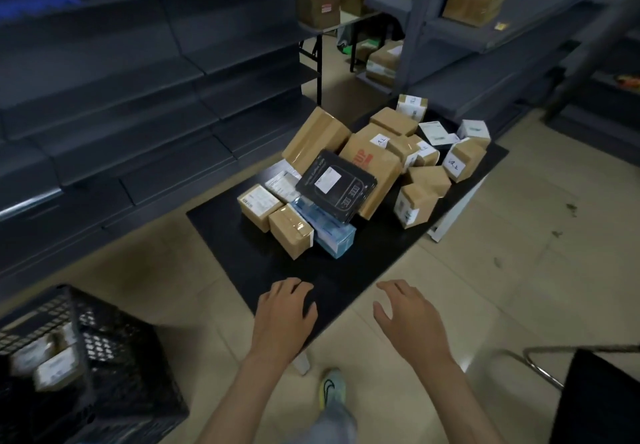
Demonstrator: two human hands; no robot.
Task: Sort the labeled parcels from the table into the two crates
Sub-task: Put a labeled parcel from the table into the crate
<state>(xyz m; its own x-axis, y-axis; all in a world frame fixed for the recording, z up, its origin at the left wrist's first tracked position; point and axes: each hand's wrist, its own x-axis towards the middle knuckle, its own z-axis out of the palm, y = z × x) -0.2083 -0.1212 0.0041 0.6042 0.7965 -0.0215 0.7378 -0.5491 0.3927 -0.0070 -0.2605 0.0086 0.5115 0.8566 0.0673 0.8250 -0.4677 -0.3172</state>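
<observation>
Black table (346, 270) carries taped cardboard parcels (374, 166), probably light and stiff; clasp opposite faces. Left grip (284, 312) and right grip (408, 319) hover empty, fingers loose.

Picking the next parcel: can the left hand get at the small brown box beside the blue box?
Probably yes: the left hand is open at the table's near edge, with only bare table between it and the small brown box, which nothing covers.
</observation>
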